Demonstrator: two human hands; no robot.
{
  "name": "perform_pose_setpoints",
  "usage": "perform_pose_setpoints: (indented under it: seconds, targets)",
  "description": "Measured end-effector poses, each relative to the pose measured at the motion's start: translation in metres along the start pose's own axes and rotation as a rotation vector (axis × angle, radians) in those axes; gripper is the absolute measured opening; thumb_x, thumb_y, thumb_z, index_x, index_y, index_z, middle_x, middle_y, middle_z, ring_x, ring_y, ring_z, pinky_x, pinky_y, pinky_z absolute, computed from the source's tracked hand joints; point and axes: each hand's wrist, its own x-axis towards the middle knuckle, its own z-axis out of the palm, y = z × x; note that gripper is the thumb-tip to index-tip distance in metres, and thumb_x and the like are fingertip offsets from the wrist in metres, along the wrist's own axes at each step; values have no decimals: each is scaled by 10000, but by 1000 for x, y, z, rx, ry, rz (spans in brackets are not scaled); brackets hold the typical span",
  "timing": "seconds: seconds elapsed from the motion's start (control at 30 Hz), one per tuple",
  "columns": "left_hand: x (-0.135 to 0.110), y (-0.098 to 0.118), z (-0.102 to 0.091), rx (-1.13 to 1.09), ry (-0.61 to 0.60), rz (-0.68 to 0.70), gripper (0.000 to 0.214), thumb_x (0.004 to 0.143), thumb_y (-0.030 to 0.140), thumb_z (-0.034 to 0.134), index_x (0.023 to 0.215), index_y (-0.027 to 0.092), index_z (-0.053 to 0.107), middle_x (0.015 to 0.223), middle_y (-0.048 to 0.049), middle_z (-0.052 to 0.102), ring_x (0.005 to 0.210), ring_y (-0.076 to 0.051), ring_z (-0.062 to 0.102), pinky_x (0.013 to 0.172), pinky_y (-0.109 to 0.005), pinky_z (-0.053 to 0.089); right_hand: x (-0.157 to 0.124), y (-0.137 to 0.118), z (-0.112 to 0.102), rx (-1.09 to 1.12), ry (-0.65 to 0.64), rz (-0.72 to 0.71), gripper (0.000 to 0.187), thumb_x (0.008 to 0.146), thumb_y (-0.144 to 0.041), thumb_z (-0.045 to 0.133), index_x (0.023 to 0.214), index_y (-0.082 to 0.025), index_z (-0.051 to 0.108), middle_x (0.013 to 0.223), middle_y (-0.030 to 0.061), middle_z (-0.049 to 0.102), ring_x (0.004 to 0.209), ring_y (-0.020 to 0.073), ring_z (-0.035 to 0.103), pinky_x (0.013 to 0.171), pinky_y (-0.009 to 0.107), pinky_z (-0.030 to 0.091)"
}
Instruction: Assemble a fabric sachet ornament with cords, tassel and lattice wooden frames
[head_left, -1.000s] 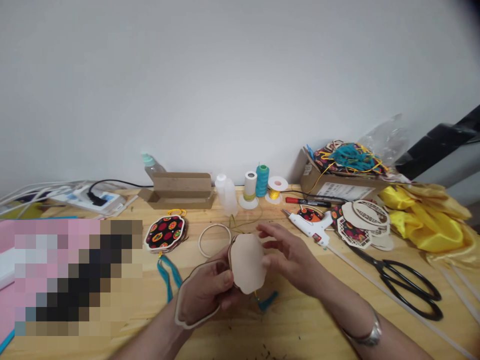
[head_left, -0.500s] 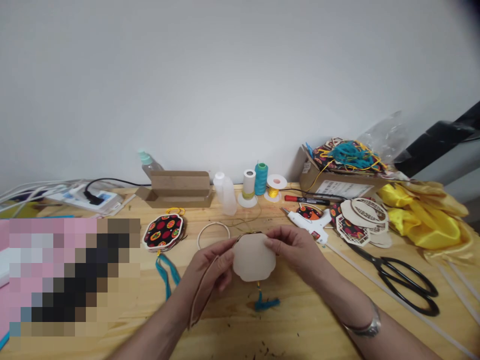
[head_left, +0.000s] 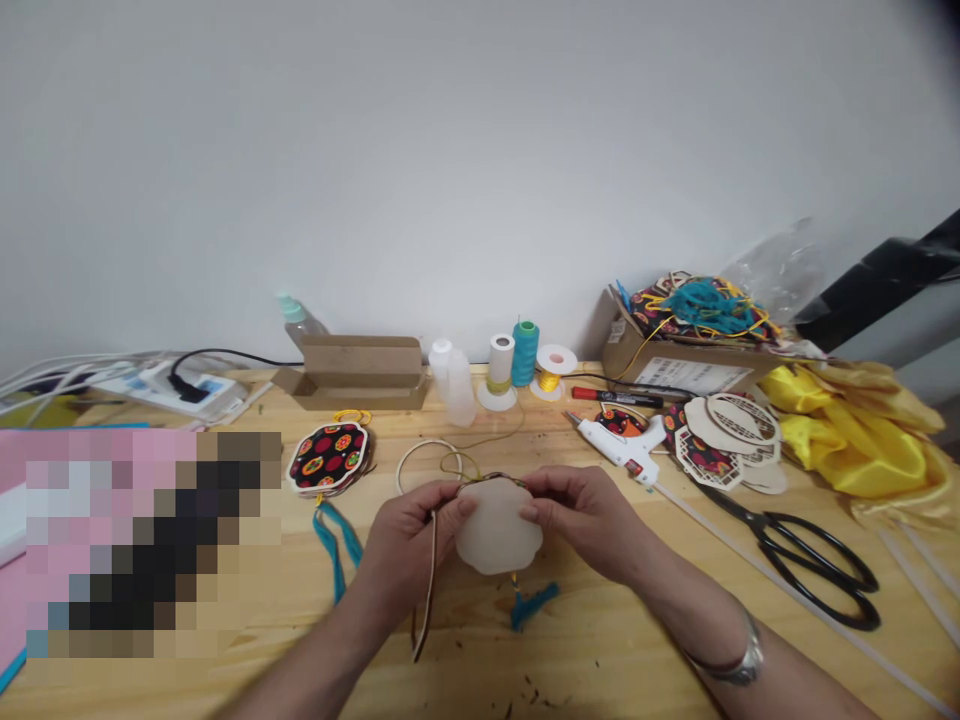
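Note:
A pale, scalloped flat panel (head_left: 499, 530) is held upright between both hands above the table. My left hand (head_left: 412, 545) is closed on its left edge, thumb in front. A thin wooden frame (head_left: 426, 625) also hangs from that hand, seen edge-on. My right hand (head_left: 589, 515) pinches the panel's upper right edge. Dark patterned material shows along the top edge; the panel's far side is hidden. Below it dangles a teal tassel (head_left: 532, 605) on a yellow cord. A round wooden hoop (head_left: 405, 455) lies just behind my left hand.
Patterned tasselled ornaments (head_left: 328, 460) lie at left, near an open cardboard box (head_left: 360, 375). Thread spools (head_left: 525, 355) and a bottle (head_left: 457, 390) stand behind. To the right are a glue gun (head_left: 619, 445), scissors (head_left: 810, 560), wooden cutouts (head_left: 720, 435) and yellow satin cloth (head_left: 862, 430).
Both hands have brought the panel slightly lower and to the left. The thin frame in my left hand has swung towards the right and hangs more vertically.

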Motion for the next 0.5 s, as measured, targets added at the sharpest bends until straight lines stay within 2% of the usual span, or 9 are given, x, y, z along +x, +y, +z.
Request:
perform_pose_setpoints:
  seconds: [0.2,0.5]
  targets:
    - [-3,2,3,-20,-29,-7,286,753,400,610,921,192,710,741,-17,628,671,-133,503,564,-199,402,-2,2,2,-85,95,41,144,678,-287,640,655,-145,636,598,-14,555,573,103,458,530,222,356]
    - [-7,2,5,89,-38,80,246,774,387,573,742,169,684,666,-10,581,620,-126,466,531,-197,375,-5,-3,0,-123,96,48,192,677,-312,626,600,-145,573,554,-29,482,539,87,395,494,214,300]
